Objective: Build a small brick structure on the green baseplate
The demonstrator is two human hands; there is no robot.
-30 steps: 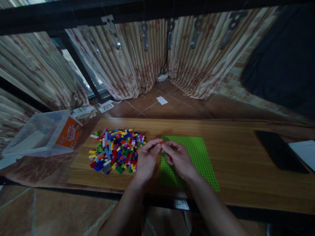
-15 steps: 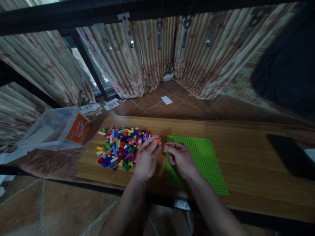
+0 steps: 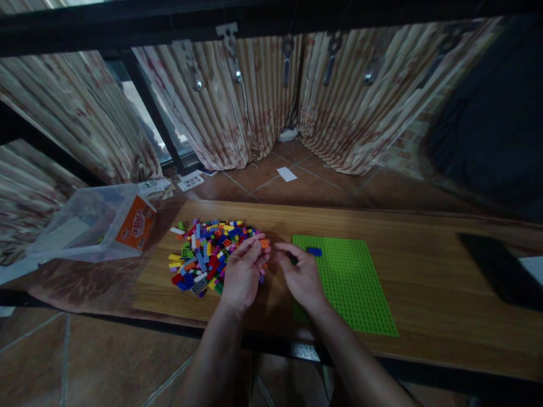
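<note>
Looks like the pick-and-place stage of a brick build on the smooth wood-grain table (image 3: 424,271): flat studded green baseplate (image 3: 356,288) lying toward the near edge, glossy jumble of little plastic bricks (image 3: 203,254) heaped just left of it. Left hand (image 3: 241,277) over the pile's right edge, fingertips pinched on a small orange brick (image 3: 265,243); right hand (image 3: 301,277) at the baseplate's left edge, fingers slack and seemingly empty, tiny blue brick (image 3: 314,251) sitting by the plate's far left corner. Probably calls for lining the studs up squarely before pressing down.
</note>
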